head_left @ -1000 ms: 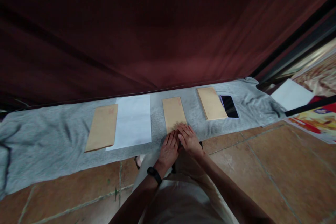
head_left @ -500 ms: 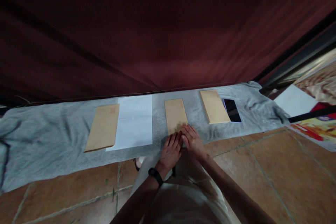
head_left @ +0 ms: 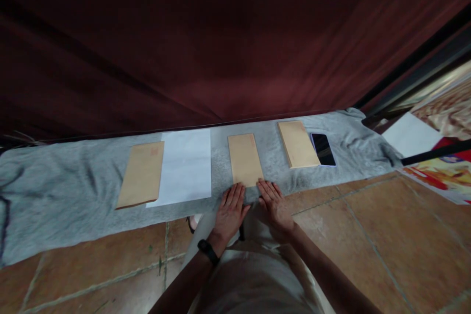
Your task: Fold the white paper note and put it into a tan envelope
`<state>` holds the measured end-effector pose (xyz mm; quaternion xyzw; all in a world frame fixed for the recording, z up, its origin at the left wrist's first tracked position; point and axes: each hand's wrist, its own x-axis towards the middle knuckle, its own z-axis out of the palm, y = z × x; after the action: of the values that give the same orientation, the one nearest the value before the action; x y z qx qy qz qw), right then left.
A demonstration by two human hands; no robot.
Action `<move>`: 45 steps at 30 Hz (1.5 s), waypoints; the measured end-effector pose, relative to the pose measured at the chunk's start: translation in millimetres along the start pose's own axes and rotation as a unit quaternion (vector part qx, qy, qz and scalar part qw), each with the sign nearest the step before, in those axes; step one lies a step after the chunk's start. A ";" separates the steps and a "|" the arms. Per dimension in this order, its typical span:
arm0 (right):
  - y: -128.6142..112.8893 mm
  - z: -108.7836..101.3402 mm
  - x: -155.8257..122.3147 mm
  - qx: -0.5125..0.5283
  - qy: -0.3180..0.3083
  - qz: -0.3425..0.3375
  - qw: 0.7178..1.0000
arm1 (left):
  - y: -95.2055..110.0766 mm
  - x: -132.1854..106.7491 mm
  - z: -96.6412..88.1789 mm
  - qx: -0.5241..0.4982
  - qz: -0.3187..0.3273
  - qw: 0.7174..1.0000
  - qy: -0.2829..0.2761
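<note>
A brown paper envelope (head_left: 245, 159) lies flat on the grey cloth right in front of me. My left hand (head_left: 231, 210) lies flat at its near left corner, palm down with the fingers stretched out. At the near right corner, my right hand (head_left: 274, 203) rests the same way, its fingertips touching the envelope's edge. Neither hand grips anything. To the left, a stack of brown envelopes (head_left: 142, 174) partly covers white paper (head_left: 187, 167). On the right sits another stack of brown envelopes (head_left: 299, 144).
A phone (head_left: 324, 149) lies against the right stack. Grey cloth (head_left: 66, 191) covers the long narrow surface, with a dark red curtain (head_left: 221, 59) behind it. White paper (head_left: 411, 135) and a colourful printed sheet (head_left: 445, 176) are at the far right, beside a dark bar.
My hands were together over the envelope's near end; now they have moved apart to its two near corners, and the near edge shows between them. The view has shifted slightly.
</note>
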<state>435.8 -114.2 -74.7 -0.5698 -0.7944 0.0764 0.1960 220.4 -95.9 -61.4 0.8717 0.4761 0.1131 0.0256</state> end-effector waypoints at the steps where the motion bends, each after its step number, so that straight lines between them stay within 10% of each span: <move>1: 0.2 -0.9 -1.8 0.000 0.003 0.003 1.000 | -0.5 -1.9 -0.8 0.001 -0.008 1.000 0.000; 29: -10.1 0.3 -1.7 0.014 0.023 0.023 0.999 | -0.8 -4.1 -4.2 -0.006 -0.020 1.000 0.005; 45: 10.9 4.7 59.8 0.196 0.105 0.236 0.946 | 5.1 -4.6 2.3 0.010 -0.039 0.999 -0.001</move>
<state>427.1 -54.1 -69.3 -0.6960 -0.5816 0.2139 0.3628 222.7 -102.4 -63.6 0.8526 0.5112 0.1065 0.0217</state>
